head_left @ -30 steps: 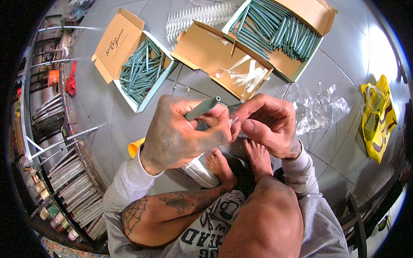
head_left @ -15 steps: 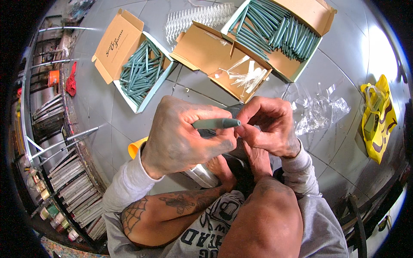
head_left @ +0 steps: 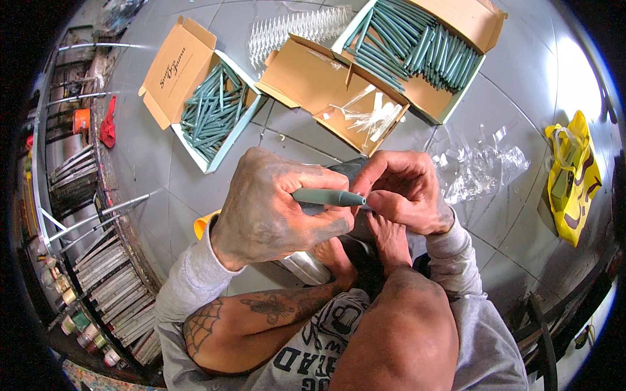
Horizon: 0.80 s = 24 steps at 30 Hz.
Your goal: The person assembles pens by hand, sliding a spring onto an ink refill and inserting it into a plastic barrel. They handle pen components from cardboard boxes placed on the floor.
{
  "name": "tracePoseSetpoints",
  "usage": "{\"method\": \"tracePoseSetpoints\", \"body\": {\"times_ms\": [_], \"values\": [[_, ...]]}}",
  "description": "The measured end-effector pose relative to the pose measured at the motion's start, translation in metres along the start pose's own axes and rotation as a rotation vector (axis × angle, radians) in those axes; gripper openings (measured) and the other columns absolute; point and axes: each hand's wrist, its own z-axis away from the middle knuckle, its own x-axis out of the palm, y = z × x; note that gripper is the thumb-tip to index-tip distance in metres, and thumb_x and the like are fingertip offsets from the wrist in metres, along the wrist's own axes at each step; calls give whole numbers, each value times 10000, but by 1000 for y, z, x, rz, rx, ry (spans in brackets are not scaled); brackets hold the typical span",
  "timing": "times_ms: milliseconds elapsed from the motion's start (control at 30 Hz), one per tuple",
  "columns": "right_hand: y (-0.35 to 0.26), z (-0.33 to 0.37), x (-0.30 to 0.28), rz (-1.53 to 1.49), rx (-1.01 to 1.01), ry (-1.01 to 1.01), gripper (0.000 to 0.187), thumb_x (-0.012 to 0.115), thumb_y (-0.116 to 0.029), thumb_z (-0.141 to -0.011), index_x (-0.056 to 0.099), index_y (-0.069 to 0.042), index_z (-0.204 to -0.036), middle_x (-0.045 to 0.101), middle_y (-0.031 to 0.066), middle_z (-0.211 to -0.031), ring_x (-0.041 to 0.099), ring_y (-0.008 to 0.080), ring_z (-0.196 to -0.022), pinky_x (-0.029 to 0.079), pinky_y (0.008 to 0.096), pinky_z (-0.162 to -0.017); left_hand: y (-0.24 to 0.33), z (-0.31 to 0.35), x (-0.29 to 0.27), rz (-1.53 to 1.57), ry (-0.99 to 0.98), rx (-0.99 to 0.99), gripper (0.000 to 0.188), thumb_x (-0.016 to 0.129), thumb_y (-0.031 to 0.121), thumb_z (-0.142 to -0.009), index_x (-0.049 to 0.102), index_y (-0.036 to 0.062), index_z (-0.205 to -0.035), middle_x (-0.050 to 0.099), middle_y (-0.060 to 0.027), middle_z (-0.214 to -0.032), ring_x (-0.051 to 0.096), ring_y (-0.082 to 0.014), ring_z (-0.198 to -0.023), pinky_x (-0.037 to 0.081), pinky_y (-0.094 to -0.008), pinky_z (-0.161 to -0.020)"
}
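A green pen barrel [head_left: 328, 196] with a tapered tip points to the right, gripped near its back end by my closed left hand [head_left: 277, 202]. Just beyond the tip, my right hand [head_left: 412, 193] is closed in a pinch of thumb and forefinger. What the pinch holds, if anything, is too small to make out. Beyond my hands, a box [head_left: 225, 140] on the left holds several loose green barrels [head_left: 214, 111]. A larger box [head_left: 438, 107] at the far right holds more green barrels [head_left: 438, 55], partly in rows.
A brown cardboard tray [head_left: 301, 72] with thin clear strips [head_left: 377, 117] lies between the boxes, near a spiky clear plastic piece [head_left: 297, 31]. Crumpled clear plastic [head_left: 482, 166] and a yellow bag [head_left: 574, 179] are on the right. A metal rack [head_left: 107, 274] lines the left side.
The barrel's tip has dipped slightly downward. My right fingers have drawn a little away from it, opening a small gap. The boxes stay in place.
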Motion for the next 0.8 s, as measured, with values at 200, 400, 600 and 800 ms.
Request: {"method": "tracePoseSetpoints", "body": {"times_ms": [200, 400, 600, 800], "values": [[-2, 0, 0, 109, -3, 0, 48, 601, 25, -886, 645, 45, -882, 717, 124, -845, 697, 170, -794, 558, 293, -700, 6, 0, -2, 11, -43, -59, 96, 763, 49, -744, 714, 7, -814, 699, -69, -690, 659, -102, -622, 517, -257, -590], [-5, 0, 0, 105, 46, 6, 45, 666, -12, -863, 648, 30, -865, 720, 116, -852, 694, 164, -797, 559, 307, -701, 8, -1, -4, -82, -87, -58, 94, 761, 72, -746, 695, 8, -763, 674, -64, -658, 650, -107, -598, 507, -259, -578], [-3, 0, -3, 120, 5, -21, 138, 749, -14, -821, 644, 16, -906, 714, 92, -858, 691, 163, -818, 559, 312, -733, 7, -1, -2, -9, -73, -59, 70, 746, 50, -763, 703, -2, -780, 683, -65, -670, 651, -82, -634, 513, -254, -588], [4, 3, 0, -3, -158, 80, 347, 799, 35, -764, 598, 9, -1047, 666, 99, -1001, 680, 175, -902, 553, 298, -789, -3, 4, 9, 146, 112, -36, 184, 802, 107, -717, 750, 6, -861, 740, -105, -757, 726, -186, -646, 546, -262, -596]]}}
